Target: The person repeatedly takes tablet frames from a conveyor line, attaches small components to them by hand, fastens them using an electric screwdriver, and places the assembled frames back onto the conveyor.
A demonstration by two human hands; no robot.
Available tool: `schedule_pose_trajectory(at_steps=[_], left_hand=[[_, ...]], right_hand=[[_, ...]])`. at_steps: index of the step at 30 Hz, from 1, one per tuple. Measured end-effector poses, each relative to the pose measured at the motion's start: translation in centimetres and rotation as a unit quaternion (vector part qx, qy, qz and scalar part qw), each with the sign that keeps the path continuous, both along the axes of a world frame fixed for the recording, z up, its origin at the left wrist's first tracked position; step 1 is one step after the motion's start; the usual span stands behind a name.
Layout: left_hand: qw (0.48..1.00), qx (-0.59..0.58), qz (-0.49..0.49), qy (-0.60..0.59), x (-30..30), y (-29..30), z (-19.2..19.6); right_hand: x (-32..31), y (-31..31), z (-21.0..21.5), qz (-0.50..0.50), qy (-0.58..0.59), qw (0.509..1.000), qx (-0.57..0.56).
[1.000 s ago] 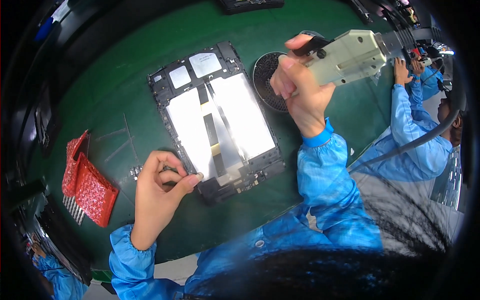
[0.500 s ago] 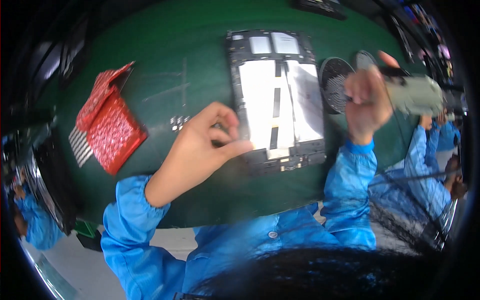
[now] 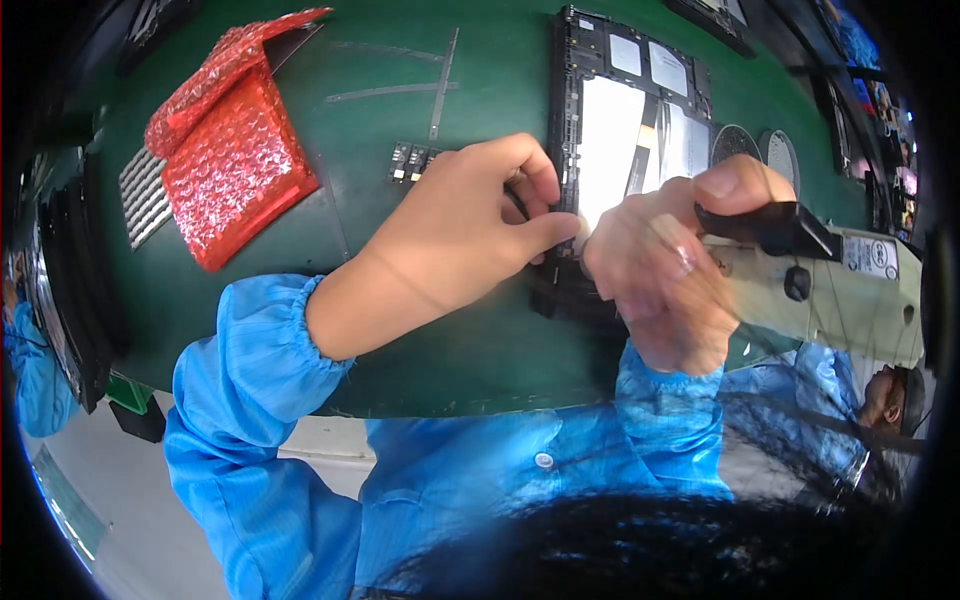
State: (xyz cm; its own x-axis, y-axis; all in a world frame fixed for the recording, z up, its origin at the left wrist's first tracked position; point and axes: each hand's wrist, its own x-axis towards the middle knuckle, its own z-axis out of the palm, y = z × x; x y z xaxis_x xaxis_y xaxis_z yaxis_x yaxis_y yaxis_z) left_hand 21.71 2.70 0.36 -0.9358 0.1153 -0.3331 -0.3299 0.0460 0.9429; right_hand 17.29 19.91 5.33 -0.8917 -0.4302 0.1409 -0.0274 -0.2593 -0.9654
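Note:
An opened tablet [image 3: 610, 115], with black frame and silvery inner panels, lies in front of me. My left hand [image 3: 450, 220] is at its left edge, fingers curled and thumb stretched toward the frame. Something dark shows between these fingers, too hidden to name. My right hand [image 3: 675, 270], partly blurred, is wrapped round a pale green electric screwdriver [image 3: 870, 305] with a black lever, over the tablet's lower right part. The screwdriver's tip cannot be made out. Small dark parts [image 3: 408, 160] with pale spots lie just beyond my left hand.
On the left lies a red bubble-wrap pouch [image 3: 235, 165], partly over a strip of pale rows [image 3: 145, 200]. Thin strips [image 3: 390, 92] lie on the green table [image 3: 440, 365]. Two round dishes [image 3: 778, 155] stand beyond my right hand. A co-worker [image 3: 880, 395] sits at the right.
The table and its things sit farther up in the picture, the tablet also more to the right. My right hand with the screwdriver has come in from beside the tablet to over its lower part.

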Motion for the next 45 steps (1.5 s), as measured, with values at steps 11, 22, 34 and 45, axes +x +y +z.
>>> schedule_pose_trajectory(at_steps=[11, 22, 34, 45], left_hand=[[1.0, 0.01, 0.0, 0.012, 0.2, 0.0, -0.1], [1.0, 0.013, -0.003, 0.01, 0.1, 0.0, -0.2], [1.0, 0.013, 0.0, 0.0, 0.4, 0.2, -0.2], [1.0, -0.009, -0.007, 0.028, 0.3, 0.0, -0.3]], right_hand=[[0.2, -0.7, -0.8, 0.008, -0.003, 1.0, 0.027], [0.0, -0.5, -1.1, 0.056, 0.05, 0.996, 0.039], [-0.1, -0.3, -1.3, 0.103, 0.094, 0.989, 0.046], [0.4, -0.9, -1.5, 0.088, 0.076, 0.991, 0.07]])
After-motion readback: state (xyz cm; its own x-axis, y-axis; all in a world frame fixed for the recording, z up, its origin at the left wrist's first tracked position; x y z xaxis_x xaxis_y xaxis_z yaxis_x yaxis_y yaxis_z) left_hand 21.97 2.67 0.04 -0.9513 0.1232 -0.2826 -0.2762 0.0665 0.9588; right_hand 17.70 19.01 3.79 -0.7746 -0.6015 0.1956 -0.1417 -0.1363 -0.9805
